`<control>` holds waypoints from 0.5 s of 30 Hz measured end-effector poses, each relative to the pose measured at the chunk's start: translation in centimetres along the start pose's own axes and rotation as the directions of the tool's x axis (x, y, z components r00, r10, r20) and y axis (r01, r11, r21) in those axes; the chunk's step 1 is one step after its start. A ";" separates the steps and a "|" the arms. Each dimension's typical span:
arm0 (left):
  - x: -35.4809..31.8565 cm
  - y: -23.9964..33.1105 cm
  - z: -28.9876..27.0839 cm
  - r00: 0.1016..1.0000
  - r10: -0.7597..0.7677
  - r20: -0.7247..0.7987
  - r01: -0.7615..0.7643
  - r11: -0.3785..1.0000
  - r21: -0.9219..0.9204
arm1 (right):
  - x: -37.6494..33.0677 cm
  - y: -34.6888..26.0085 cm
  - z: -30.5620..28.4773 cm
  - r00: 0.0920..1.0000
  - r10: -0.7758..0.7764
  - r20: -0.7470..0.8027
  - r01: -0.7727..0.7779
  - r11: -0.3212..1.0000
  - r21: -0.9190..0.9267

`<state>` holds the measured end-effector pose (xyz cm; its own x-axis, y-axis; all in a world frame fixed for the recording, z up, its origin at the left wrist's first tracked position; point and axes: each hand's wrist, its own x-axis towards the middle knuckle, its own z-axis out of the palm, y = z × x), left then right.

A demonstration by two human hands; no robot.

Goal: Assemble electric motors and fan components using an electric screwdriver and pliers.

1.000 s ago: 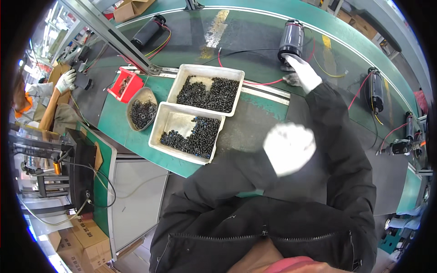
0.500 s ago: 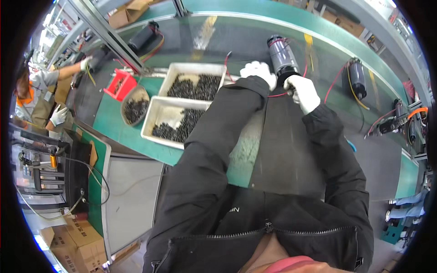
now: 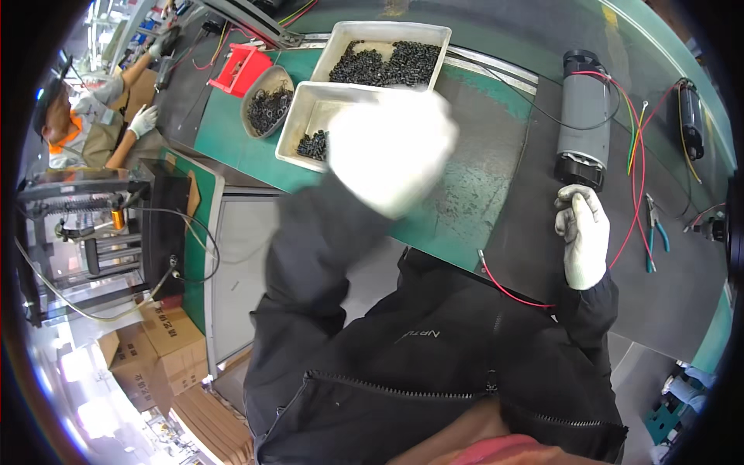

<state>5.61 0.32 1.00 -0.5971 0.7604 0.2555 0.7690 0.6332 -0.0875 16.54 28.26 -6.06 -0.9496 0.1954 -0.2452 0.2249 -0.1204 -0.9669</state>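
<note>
My left hand (image 3: 395,151), in a white glove, is smeared by motion above the nearer white bin (image 3: 301,116) of small black parts; its fingers cannot be made out. In a white glove too, my right hand (image 3: 583,236) is at the near black end of a grey cylindrical motor (image 3: 583,116). Its fingers are curled and pressed together; whatever is between them is hidden. The motor lies lengthwise on the dark belt, with red, black and yellow-green wires at its far end. A red wire (image 3: 511,293) with a metal terminal runs toward my right wrist.
A second white bin (image 3: 391,35) of black parts, a grey bowl (image 3: 267,101) of black rings and a red bin (image 3: 242,71) stand at the back left. Blue-handled pliers (image 3: 657,229) and another motor (image 3: 690,120) lie to the right. A co-worker (image 3: 93,116) works at far left.
My left hand has moved from beside the motor to over the white bin. My right hand has come nearer to me, and the motor now lies closer, its black end toward me.
</note>
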 end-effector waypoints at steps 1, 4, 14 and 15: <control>0.4 -3.5 0.3 0.982 -0.185 0.035 0.179 0.976 0.125 | -0.5 -0.2 0.1 1.000 0.026 0.004 -0.026 1.000 -0.004; 0.7 -14.7 3.9 0.830 -0.558 0.026 0.538 0.811 0.230 | -1.7 -4.1 -2.0 0.970 0.056 0.237 0.013 0.960 -0.281; 3.5 -18.8 10.8 0.858 -0.499 0.124 0.444 0.841 0.310 | -2.9 -6.1 -21.7 -0.015 -0.856 -0.517 0.099 0.513 -0.853; 2.8 -20.0 11.3 0.890 -0.450 0.071 0.418 0.868 0.269 | -2.7 -6.9 -23.3 -0.101 -0.888 -0.449 -0.100 0.458 -0.883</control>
<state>-14.01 -8.56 -7.44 -0.8938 0.4020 0.1988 0.3567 0.9060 -0.2280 22.64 51.21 -0.40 -0.0052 0.5242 0.8516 0.3908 0.7849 -0.4808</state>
